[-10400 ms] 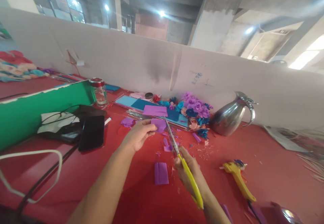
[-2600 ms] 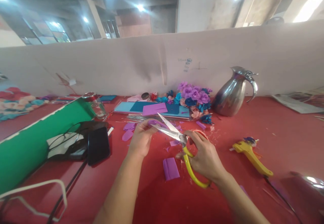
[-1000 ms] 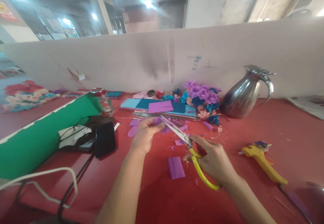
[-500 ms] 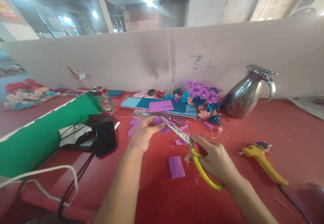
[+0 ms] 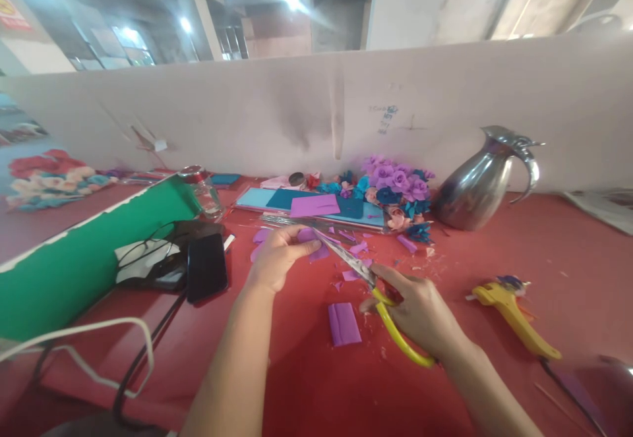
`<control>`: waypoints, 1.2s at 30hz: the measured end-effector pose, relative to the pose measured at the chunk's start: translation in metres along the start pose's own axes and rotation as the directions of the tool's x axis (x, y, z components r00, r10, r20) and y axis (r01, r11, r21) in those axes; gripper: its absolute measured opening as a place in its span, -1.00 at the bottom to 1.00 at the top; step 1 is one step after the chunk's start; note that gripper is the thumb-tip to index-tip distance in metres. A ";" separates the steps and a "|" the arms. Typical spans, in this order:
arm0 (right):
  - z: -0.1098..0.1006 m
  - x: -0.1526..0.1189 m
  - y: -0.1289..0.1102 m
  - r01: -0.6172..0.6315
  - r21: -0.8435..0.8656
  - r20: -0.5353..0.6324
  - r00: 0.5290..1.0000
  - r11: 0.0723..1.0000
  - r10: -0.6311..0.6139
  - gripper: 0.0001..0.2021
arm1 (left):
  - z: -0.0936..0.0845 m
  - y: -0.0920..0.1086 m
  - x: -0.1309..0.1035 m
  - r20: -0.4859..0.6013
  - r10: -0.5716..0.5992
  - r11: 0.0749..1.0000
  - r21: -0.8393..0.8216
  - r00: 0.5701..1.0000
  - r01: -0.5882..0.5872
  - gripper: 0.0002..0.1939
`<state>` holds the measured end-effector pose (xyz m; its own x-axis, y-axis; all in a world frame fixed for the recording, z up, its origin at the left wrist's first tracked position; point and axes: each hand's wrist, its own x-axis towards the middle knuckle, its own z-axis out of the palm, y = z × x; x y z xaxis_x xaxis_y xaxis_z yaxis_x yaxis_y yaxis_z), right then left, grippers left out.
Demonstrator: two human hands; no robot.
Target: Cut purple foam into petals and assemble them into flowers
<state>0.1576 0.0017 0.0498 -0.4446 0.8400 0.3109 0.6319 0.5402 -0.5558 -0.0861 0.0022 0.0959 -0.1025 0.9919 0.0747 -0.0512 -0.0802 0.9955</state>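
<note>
Between thumb and fingers, my left hand (image 5: 281, 256) pinches a piece of purple paper (image 5: 307, 234). My right hand (image 5: 420, 308) grips yellow-handled scissors (image 5: 400, 341), whose blades point up and left with their tips at the paper's edge. The blades look nearly closed. A folded purple paper piece (image 5: 345, 324) lies on the red table below the scissors. Small purple scraps (image 5: 359, 248) are scattered around and behind the blades. More cut purple pieces lie partly hidden behind my left hand.
Stacked blue sheets (image 5: 351, 207) carry a purple sheet (image 5: 315, 205). Paper flowers (image 5: 398, 180) and a metal jug (image 5: 477, 183) stand at the back. On the right lies a yellow glue gun (image 5: 517, 318). Leftward are a phone (image 5: 207, 267), glass jar (image 5: 205, 193), green board (image 5: 99, 259) and cables (image 5: 141, 358).
The scissor blades have closed a little at the paper's edge. Both hands stay in nearly the same place, and the view shifts only slightly.
</note>
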 end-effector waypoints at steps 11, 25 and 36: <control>0.003 0.008 0.016 -0.148 -0.397 0.052 0.982 0.906 0.183 -0.75 | 0.006 -0.010 0.006 -0.125 0.006 1.000 -0.008 0.992 -0.007 -0.85; -0.003 0.008 0.020 -0.251 -0.223 0.057 0.961 0.942 0.270 -0.67 | 0.056 -0.026 0.003 -0.199 -0.046 0.961 -0.275 0.979 -0.010 -0.77; 0.029 0.016 -0.018 -0.015 0.997 0.043 0.905 -0.071 0.422 -0.84 | 0.098 -0.037 -0.019 -0.041 -0.125 0.907 -0.410 0.991 0.098 -0.80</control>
<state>0.1209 0.0042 0.0428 -0.1633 0.9865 0.0135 -0.6712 -0.1011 -0.7343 0.0148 -0.0044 0.0637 -0.1356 0.9893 -0.0532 -0.4633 -0.0159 0.8860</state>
